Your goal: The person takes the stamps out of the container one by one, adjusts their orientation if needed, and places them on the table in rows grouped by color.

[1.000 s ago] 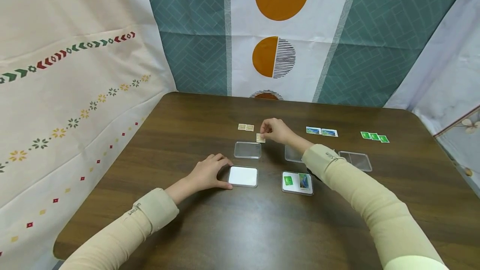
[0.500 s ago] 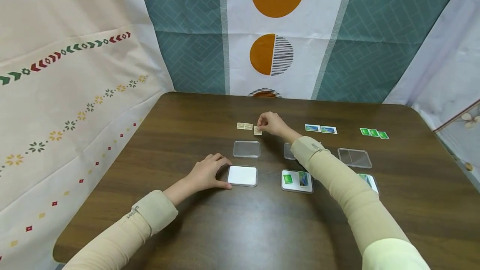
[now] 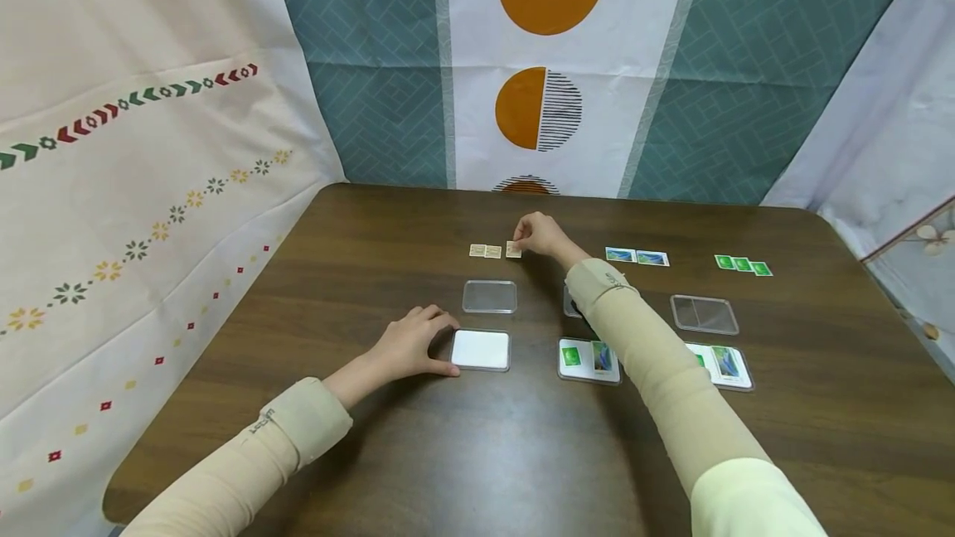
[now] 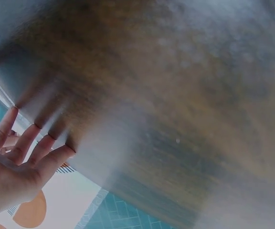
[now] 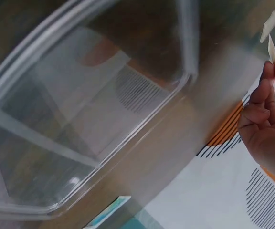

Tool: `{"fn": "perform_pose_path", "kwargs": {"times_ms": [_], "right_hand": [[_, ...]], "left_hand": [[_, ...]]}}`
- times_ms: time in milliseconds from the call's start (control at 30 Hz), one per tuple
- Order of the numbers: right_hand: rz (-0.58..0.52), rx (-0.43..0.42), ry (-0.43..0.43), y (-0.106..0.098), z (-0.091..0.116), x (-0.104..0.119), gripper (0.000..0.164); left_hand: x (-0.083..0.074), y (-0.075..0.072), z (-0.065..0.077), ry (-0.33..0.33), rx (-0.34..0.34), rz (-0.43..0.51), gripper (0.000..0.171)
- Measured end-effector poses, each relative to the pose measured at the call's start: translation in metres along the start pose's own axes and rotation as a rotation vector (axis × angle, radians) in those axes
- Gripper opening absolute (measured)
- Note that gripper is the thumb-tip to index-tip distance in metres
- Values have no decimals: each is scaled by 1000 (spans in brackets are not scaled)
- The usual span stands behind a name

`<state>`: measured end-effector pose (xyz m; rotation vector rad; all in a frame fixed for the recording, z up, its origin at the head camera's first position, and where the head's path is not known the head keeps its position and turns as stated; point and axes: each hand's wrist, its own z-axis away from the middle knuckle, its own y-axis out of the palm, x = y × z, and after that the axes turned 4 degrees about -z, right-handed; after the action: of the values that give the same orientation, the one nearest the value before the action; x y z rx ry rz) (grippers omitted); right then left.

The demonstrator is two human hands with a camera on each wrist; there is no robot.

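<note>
My right hand (image 3: 543, 234) pinches a small beige stamp (image 3: 513, 249) by its right side at the back of the table. Two more beige stamps (image 3: 485, 251) lie side by side just to its left. In the right wrist view, the thumb and fingertips meet at the edge of the pale stamp (image 5: 271, 48). My left hand (image 3: 410, 345) rests at the left end of a shallow clear case with a plain white insert (image 3: 481, 350), thumb by the near corner and forefinger by the far one. Its fingers (image 4: 47, 160) look spread and fairly straight in the left wrist view.
Behind the white case lies a clear lid (image 3: 489, 297); another lid (image 3: 705, 314) lies farther right. Two cases (image 3: 588, 360) (image 3: 727, 367) hold green and blue stamps. Blue stamps (image 3: 637, 257) and green stamps (image 3: 742, 264) lie at the back. My right sleeve covers part of a middle lid.
My right hand has moved the beige stamp away from me, bringing it level with the other two. The left hand stays at the white case.
</note>
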<state>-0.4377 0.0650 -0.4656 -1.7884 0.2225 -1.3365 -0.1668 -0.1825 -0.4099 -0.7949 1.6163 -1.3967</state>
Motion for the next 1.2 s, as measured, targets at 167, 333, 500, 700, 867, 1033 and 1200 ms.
{"fn": "perform_pose_path", "kwargs": {"times_ms": [167,333,500,700,867,1033,1200], "right_hand": [[63,22,140,10,-25,-18,20],[136,-60,79,31,-67,-86,21],[168,-42,124,19,-36,-40,16],[209,21,269,-5,30,78,8],[264,-10,257,-4,46,101,8],[272,-15,307,-2,42,101,10],[274,-13,310,-3,43,104,12]], "left_hand": [[2,1,2,5,-4,5,65],[3,1,1,0,1,6,65],[3,1,1,6,1,11,65],[2,2,1,4,-6,17,64],[3,4,2,5,-11,14,64],[3,3,2,4,-11,20,64],[4,1,2,0,-3,18,64]]}}
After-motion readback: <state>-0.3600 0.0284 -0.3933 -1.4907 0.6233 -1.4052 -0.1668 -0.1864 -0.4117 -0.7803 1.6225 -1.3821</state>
